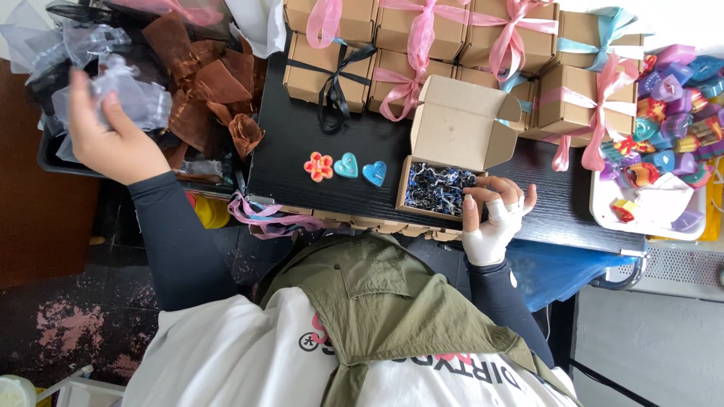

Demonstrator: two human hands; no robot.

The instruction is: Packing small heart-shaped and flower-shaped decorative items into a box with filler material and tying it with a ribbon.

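The left hand [105,139] pinches one sheer white pouch [132,94] at ten o'clock, above a pile of brown ones. The right hand [494,215], fingers loosely curled, touches the one open cardboard box [452,151] (shredded paper inside). Three small wax shapes [345,166] lie at its nine o'clock: one flower, two hearts

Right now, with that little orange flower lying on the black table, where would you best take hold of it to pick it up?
Probably pinch the orange flower by opposite petal edges, coming straight down from above. It lies flat on the black table, with a blue heart close beside it, so fingers fit best at its near and far edges.
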